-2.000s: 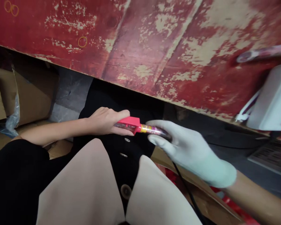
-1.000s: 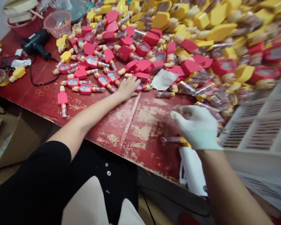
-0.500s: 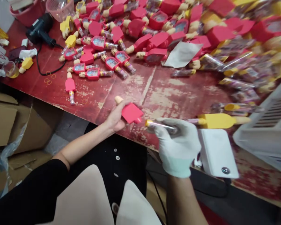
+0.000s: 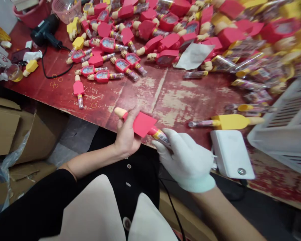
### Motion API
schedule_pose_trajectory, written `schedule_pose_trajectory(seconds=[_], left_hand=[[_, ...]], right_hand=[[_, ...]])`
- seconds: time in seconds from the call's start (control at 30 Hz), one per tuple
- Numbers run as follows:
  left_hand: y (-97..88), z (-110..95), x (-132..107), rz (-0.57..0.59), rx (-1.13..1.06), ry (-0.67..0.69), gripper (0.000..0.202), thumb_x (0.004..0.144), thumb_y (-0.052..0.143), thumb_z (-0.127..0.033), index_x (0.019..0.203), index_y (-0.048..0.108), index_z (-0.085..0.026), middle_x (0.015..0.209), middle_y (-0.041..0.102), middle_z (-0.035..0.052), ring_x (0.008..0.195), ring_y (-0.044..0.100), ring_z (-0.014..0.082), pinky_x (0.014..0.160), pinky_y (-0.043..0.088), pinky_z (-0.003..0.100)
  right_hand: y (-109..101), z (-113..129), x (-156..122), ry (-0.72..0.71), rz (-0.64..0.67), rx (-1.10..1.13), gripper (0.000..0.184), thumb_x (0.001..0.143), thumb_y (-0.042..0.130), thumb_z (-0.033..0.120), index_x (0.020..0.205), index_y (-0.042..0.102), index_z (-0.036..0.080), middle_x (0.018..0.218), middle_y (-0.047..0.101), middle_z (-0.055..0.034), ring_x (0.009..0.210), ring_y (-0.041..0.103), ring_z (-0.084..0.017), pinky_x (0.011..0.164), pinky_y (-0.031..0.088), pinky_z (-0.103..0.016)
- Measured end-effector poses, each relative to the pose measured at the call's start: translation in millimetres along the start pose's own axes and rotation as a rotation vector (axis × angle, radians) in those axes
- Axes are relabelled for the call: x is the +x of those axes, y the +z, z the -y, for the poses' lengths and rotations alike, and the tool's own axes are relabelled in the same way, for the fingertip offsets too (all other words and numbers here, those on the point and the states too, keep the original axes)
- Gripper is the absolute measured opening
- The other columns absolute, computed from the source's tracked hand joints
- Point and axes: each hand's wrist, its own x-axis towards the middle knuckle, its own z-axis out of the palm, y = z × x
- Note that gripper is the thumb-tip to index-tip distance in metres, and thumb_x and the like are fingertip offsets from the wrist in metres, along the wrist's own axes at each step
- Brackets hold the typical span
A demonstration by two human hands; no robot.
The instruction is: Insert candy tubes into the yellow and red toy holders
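My bare left hand point(image 4: 127, 135) is closed around a red plastic toy point(image 4: 144, 124) with a flat body and a cream knob at its far end. My right hand point(image 4: 188, 155), in a white glove, grips a clear candy tube point(image 4: 163, 138) with a yellow printed band. The tube's end meets the toy's red neck; how deep it sits I cannot tell. Beyond the glove lies a yellow toy point(image 4: 232, 122) with a tube on its end, beside a white power bank point(image 4: 232, 154).
Red and yellow toys point(image 4: 145, 30) are heaped across the back of the red table point(image 4: 130, 97). Loose tubes point(image 4: 248, 85) lie at right, near a white plastic crate point(image 4: 283, 127). A heat gun point(image 4: 46, 31) rests at far left. Cardboard boxes point(image 4: 27, 134) stand below the table edge.
My right hand has moved left with the tube, closing the gap to the red toy. The tube now touches the toy's neck. My left hand still holds the toy.
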Motion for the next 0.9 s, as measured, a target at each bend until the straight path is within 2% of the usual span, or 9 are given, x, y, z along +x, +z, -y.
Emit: schedule_pose_trajectory(seconds=[0.1,0.2,0.33,0.43,0.53,0.6,0.73,0.8,0.9], left_hand=[[2.3,-6.0,-19.6,0.010,0.081,0.127,0.038,0.080,0.078,-0.046,0.086,0.050,-0.022,0.081,0.061,-0.0027,0.078,0.066,0.0134,0.074,0.052,0.028],[4.9,-12.1,-30.5,0.001,0.172,0.257,0.041,0.080,0.075,-0.052,0.092,0.047,-0.024,0.082,0.061,-0.0023,0.086,0.069,0.0174,0.076,0.054,0.031],[4.4,-14.5,-29.2,0.013,0.182,0.306,0.045,0.079,0.074,-0.056,0.092,0.044,-0.026,0.079,0.061,-0.0034,0.088,0.070,0.0187,0.077,0.056,0.034],[2.2,-14.9,-26.6,0.055,0.136,0.327,0.044,0.080,0.074,-0.055,0.091,0.042,-0.026,0.078,0.060,-0.0044,0.084,0.069,0.0163,0.078,0.057,0.034],[0.3,-17.4,-20.2,0.061,0.172,0.426,0.047,0.078,0.076,-0.056,0.090,0.042,-0.026,0.079,0.060,-0.0036,0.084,0.069,0.0165,0.080,0.057,0.034],[-0.7,-19.6,-10.4,0.044,0.212,0.443,0.048,0.076,0.077,-0.058,0.091,0.043,-0.026,0.081,0.061,-0.0029,0.087,0.070,0.0178,0.079,0.057,0.034],[-6.6,-18.1,6.6,0.019,0.159,0.359,0.048,0.076,0.078,-0.057,0.091,0.045,-0.025,0.078,0.060,-0.0038,0.086,0.071,0.0180,0.077,0.057,0.032],[-13.3,-12.7,5.1,0.025,0.122,0.375,0.049,0.074,0.079,-0.057,0.090,0.046,-0.025,0.077,0.060,-0.0045,0.084,0.071,0.0176,0.078,0.057,0.033],[-26.6,-4.0,0.4,0.083,0.129,0.406,0.052,0.072,0.082,-0.057,0.088,0.046,-0.024,0.075,0.062,-0.0045,0.079,0.070,0.0169,0.077,0.057,0.033]], right_hand=[[-23.5,5.8,5.3,-0.119,-0.002,-0.018,0.043,0.100,0.052,0.052,0.109,0.072,0.015,0.061,0.061,-0.0052,0.050,0.051,-0.015,0.050,0.027,-0.030],[-38.9,13.0,14.5,-0.098,0.051,0.103,0.041,0.098,0.052,0.053,0.098,0.072,0.018,0.060,0.060,-0.0051,0.052,0.052,-0.016,0.051,0.028,-0.030],[-41.5,20.5,27.4,0.200,0.304,0.526,0.040,0.094,0.052,0.055,0.081,0.066,0.021,0.062,0.059,-0.0035,0.054,0.051,-0.016,0.051,0.033,-0.028],[-35.7,24.1,33.0,0.496,0.443,0.840,0.044,0.090,0.055,0.061,0.072,0.057,0.022,0.054,0.044,0.0010,0.049,0.038,-0.012,0.046,0.027,-0.026],[-27.0,23.6,38.0,0.612,0.598,1.109,0.056,0.087,0.053,0.072,0.063,0.042,0.023,0.051,0.031,0.0044,0.045,0.025,-0.009,0.043,0.020,-0.025],[-19.8,20.8,41.1,0.576,0.581,1.120,0.055,0.084,0.057,0.073,0.065,0.043,0.023,0.054,0.038,0.0033,0.047,0.032,-0.010,0.045,0.026,-0.025],[-4.3,15.3,40.2,0.579,0.319,0.956,0.044,0.076,0.072,0.063,0.091,0.061,0.023,0.080,0.064,-0.0047,0.071,0.057,-0.019,0.056,0.045,-0.028],[2.6,14.7,36.0,0.649,0.479,1.084,0.045,0.084,0.061,0.068,0.084,0.059,0.023,0.064,0.054,-0.0011,0.052,0.046,-0.014,0.044,0.038,-0.026],[13.2,16.7,30.3,0.716,0.848,1.379,0.053,0.089,0.045,0.074,0.074,0.047,0.024,0.051,0.029,0.0086,0.037,0.011,-0.006,0.033,0.016,-0.023]])
